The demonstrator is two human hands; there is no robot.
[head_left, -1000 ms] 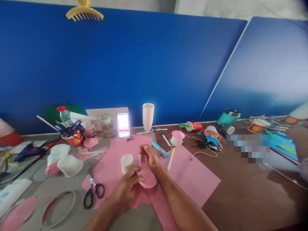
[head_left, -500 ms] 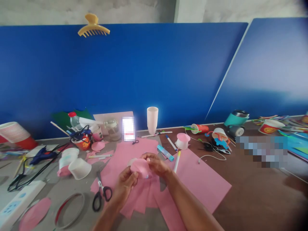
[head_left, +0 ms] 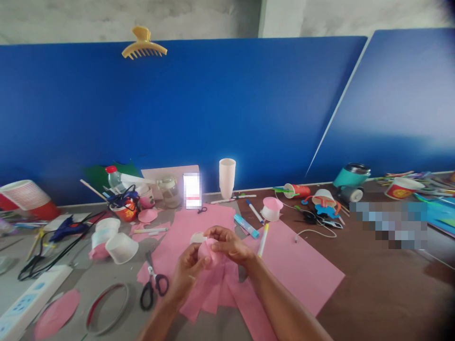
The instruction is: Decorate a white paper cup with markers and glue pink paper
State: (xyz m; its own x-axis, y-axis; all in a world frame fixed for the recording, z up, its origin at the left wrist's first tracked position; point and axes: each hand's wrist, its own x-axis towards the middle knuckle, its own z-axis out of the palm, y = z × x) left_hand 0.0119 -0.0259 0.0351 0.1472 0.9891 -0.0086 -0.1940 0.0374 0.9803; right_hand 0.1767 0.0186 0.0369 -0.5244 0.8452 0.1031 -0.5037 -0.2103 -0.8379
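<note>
Both hands pinch the pink paper disc (head_left: 208,249) over the white cup (head_left: 196,237) above the pink sheets (head_left: 284,265): left hand (head_left: 186,272) should steady from below, right hand (head_left: 229,244) press the edge evenly (1 fold at a time), avoiding creases.

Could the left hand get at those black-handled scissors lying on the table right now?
Probably yes, but not freely: the scissors lie uncovered just beside the left hand, yet that hand grips the pink paper piece together with the right hand.
</note>
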